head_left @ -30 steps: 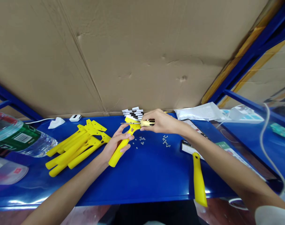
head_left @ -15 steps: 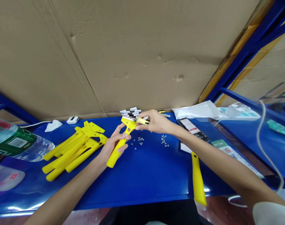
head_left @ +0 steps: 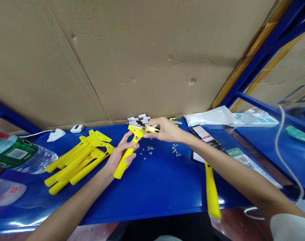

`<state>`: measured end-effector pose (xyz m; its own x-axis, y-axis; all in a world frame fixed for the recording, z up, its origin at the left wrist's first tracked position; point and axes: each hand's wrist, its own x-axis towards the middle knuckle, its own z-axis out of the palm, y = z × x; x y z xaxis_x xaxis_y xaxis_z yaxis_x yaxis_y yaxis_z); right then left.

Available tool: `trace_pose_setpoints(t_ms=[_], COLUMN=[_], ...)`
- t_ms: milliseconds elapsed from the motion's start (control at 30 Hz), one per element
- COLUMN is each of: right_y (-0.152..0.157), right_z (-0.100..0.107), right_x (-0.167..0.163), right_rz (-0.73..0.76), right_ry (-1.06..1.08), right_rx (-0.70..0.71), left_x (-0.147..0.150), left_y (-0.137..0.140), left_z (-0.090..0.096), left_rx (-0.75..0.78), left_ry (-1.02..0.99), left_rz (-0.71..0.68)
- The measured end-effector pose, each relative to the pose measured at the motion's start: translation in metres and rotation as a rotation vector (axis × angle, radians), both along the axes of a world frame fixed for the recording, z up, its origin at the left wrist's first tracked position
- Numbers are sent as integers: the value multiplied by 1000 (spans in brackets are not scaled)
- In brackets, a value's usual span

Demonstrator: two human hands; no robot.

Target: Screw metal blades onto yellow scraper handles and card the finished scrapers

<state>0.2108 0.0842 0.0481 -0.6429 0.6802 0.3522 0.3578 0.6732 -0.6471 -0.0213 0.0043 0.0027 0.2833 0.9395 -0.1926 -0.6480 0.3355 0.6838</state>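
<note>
My left hand (head_left: 121, 154) is wrapped round the handle of a yellow scraper (head_left: 123, 164), its wide head tilted up and away. In my right hand (head_left: 165, 130) is a screwdriver (head_left: 151, 129) with a pale yellow and black handle, its shaft lying across the scraper's head. My fingers and the angle hide the exact spot where its tip meets the head. Several small nuts (head_left: 149, 149) lie loose beyond the scraper, and a cluster of screws (head_left: 176, 149) lies right of them. Several yellow scraper handles (head_left: 79, 160) are piled on the left.
Behind my hands are white-and-black blade pieces (head_left: 139, 119) against the cardboard wall (head_left: 142, 67). A scraper with a blade (head_left: 212, 190) overhangs the blue table's (head_left: 152, 201) front edge. A phone (head_left: 206, 136) and white plastic bag (head_left: 210, 116) lie right; a bottle (head_left: 17, 152) lies left.
The hands, scraper and screwdriver keep nearly the same pose; the whole view has shifted slightly. Nothing has been picked up or let go.
</note>
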Motion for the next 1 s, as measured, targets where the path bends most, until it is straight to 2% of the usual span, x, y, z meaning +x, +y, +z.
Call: trace_pose_setpoints(t_ms=[367,600,667,867,1000], right_y=[5,2,1,0,-1], right_z=[-1,5,7,5,4], right_x=[1,4,4,3,0], right_rz=[120,6,2,9,-81], right_ry=[144,61,28,53,48], right_rx=[-106,-408,-452,-362,-405], left_x=[-1,-2,-1,-2,-2], left_y=[-2,-1,-1,-3,-3], left_z=[-2,-4,-4,-3,-3], left_rx=[-6,-19,-21,-8,-12], left_ry=[-21,-29,-29,-7,-6], left_rz=[-42,-47,-49,-49,-50])
